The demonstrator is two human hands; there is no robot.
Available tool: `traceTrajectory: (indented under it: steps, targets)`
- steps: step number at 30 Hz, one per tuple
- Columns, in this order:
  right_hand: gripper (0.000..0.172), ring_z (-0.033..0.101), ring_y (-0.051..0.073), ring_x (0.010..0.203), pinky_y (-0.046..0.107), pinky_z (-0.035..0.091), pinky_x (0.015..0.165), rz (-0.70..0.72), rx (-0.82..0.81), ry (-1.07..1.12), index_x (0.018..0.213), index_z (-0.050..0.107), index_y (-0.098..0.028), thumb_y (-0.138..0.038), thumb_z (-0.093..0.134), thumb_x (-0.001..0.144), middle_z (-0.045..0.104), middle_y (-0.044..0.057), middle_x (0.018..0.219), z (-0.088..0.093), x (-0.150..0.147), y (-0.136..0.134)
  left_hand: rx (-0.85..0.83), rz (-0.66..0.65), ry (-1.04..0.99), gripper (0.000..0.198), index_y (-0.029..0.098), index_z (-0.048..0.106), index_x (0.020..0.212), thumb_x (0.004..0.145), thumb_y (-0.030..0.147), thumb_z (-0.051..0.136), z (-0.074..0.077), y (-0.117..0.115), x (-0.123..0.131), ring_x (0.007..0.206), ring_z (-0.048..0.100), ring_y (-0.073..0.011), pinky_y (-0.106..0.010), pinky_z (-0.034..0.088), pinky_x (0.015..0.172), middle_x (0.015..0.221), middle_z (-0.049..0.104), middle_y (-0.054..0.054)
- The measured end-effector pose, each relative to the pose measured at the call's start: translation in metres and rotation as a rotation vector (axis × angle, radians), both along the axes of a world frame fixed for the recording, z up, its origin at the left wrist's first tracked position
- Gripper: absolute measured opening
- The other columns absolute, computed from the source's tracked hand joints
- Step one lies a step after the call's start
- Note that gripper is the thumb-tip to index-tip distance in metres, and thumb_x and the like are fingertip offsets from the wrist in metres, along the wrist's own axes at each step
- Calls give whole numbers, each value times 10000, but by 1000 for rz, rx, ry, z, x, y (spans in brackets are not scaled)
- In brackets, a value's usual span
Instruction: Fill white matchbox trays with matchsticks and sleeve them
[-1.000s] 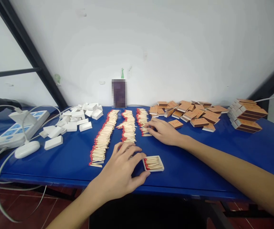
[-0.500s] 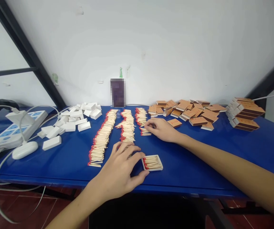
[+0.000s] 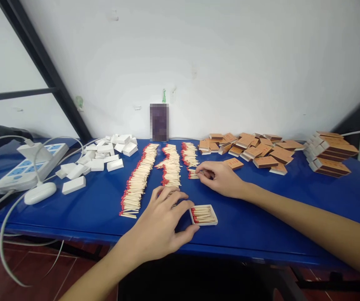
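A small white matchbox tray [image 3: 215,222] lies near the front of the table, with red-headed matches [image 3: 203,215] laid side by side inside. My left hand [image 3: 164,223] rests at its left end, thumb and forefinger holding the tray's corners. Farther back, my right hand [image 3: 220,177] pinches with bent fingers at the stick ends of a few matches [image 3: 193,176], at the near end of the shortest row [image 3: 189,154]. How many matches those fingertips hold is hidden. Two longer match rows, the middle one [image 3: 171,165] and the left one [image 3: 139,179], run alongside; my left hand covers part of the middle one.
White trays [image 3: 97,164] are heaped at left, beside a power strip [image 3: 29,167] with cables and a white adapter [image 3: 40,193]. Orange matchbox sleeves [image 3: 265,161] lie scattered at back right, near stacked matchboxes [image 3: 330,152]. A blurred dark rectangle [image 3: 159,122] stands against the wall.
The whole view has shifted slightly, so everything appears a little farther right. My left hand stays at the tray, and my right hand's fingers have curled slightly at the short row.
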State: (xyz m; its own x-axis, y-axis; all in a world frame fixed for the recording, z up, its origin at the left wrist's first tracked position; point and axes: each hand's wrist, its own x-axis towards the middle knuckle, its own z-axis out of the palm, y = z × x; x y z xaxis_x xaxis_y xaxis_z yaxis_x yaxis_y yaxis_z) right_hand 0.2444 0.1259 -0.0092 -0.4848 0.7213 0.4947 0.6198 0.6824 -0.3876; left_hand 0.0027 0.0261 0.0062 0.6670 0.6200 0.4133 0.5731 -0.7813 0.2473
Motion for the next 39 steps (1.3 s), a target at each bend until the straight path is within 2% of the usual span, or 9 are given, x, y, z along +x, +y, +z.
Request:
traceTrajectory:
  steps: [5,8,11,13,18,28,33,39]
  targets:
    - [157,397,98,484,318,356,744,-72,38,-95,848,690,-191,-297,579,885,445,-74,508,-1,2,-5,13,-3,-4,276,195,630,1153,932,360,625,0,1,0,1198,523,-260,-453,344,1068,1182,642,-67]
    - [164,367,93,449,288,357,675,-96,3,-86,849,702,-185,-300,587,874,427,-79,479,0,4,-7,10,4,3,274,197,626,1161,939,357,615,1,1,0,1199,517,-255,-450,341,1071,1196,637,-67]
    - [169,347,89,421,256,308,558,-88,-52,-64,861,715,-185,-290,582,868,435,-75,472,1,2,-9,7,5,14,289,200,625,1165,937,378,617,1,1,0,1212,494,-256,-446,329,1081,1213,627,-64]
    - [179,352,91,431,251,290,534,-73,-55,-58,877,728,-190,-296,584,870,459,-65,488,3,-1,-10,12,27,22,283,205,630,1153,938,389,611,0,1,0,1241,465,-265,-452,322,1088,1250,607,-69]
    - [194,392,107,484,249,303,550,-47,-47,-82,904,746,-184,-282,580,886,517,-34,542,5,-8,-10,24,78,41,277,210,630,1157,946,387,596,-2,1,0,1310,397,-292,-477,320,1093,1333,549,-87]
    - [179,416,109,514,241,312,570,-63,-96,-120,884,731,-189,-266,569,893,531,-28,577,5,-7,-10,10,78,51,274,214,629,1158,948,387,595,-1,0,0,1292,413,-290,-481,338,1087,1302,566,-85]
    - [190,426,111,520,240,308,567,-97,-131,-112,975,716,-188,-294,579,898,529,-34,593,4,-7,-10,3,77,46,281,217,626,1165,939,382,607,-1,1,0,1276,431,-295,-489,358,1067,1296,571,-86]
    - [179,435,111,527,242,310,577,-82,-126,-130,917,724,-198,-290,571,905,531,-33,590,4,-6,-9,6,73,43,281,219,635,1164,934,378,614,0,1,-1,1273,442,-305,-499,369,1068,1292,579,-90]
